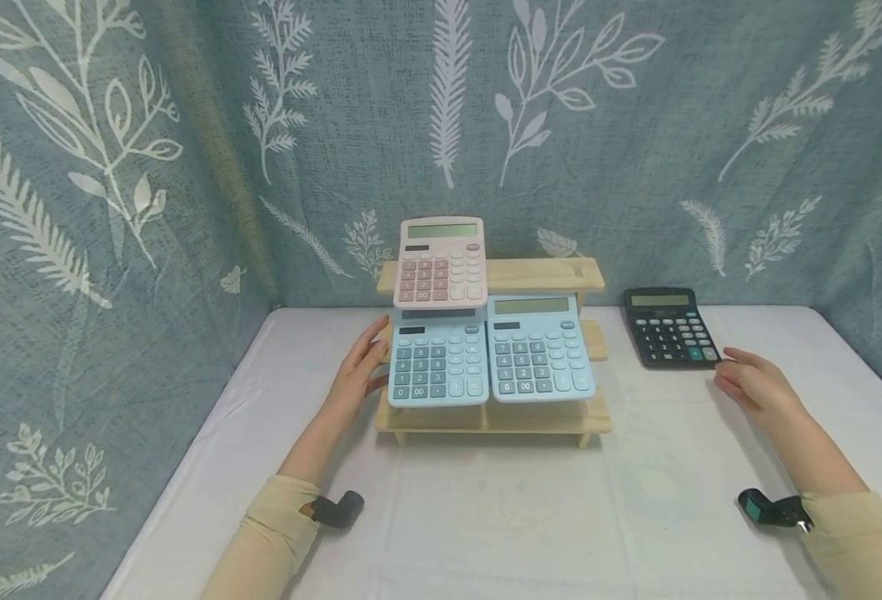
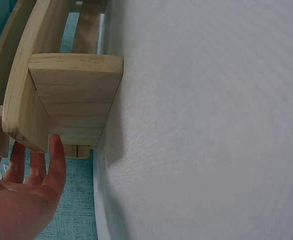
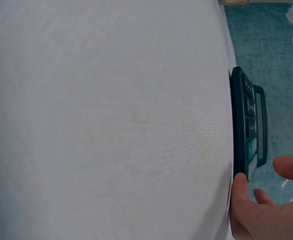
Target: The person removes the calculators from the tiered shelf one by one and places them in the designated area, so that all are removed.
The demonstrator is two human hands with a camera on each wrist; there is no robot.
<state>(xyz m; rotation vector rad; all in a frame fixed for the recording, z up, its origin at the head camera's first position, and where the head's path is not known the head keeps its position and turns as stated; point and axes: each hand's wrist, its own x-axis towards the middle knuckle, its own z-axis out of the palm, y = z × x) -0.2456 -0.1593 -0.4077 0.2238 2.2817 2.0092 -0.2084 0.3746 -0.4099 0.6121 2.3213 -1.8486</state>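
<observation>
A wooden tiered stand (image 1: pixel 478 421) bears a pink calculator (image 1: pixel 441 262) on its upper shelf, with two light blue calculators below, the left one (image 1: pixel 438 358) beside the right one (image 1: pixel 541 350). My left hand (image 1: pixel 358 371) is at the stand's left side. In the left wrist view, the fingers of that hand (image 2: pixel 24 200) reach up to the end of a wooden shelf (image 2: pixel 26 112), extended. A black calculator (image 1: pixel 669 327) lies on the table at the right. By its lower right corner is my right hand (image 1: pixel 759 383); in the right wrist view, one fingertip (image 3: pixel 240 181) touches that corner, the thumb apart.
A white cloth (image 1: pixel 501 517) covers the table. Behind and at the sides hangs a blue-green curtain (image 1: pixel 381 108) with white leaf patterns. A dark wrist device sits on each forearm, the left one (image 1: pixel 339 510) and the right one (image 1: pixel 774 508).
</observation>
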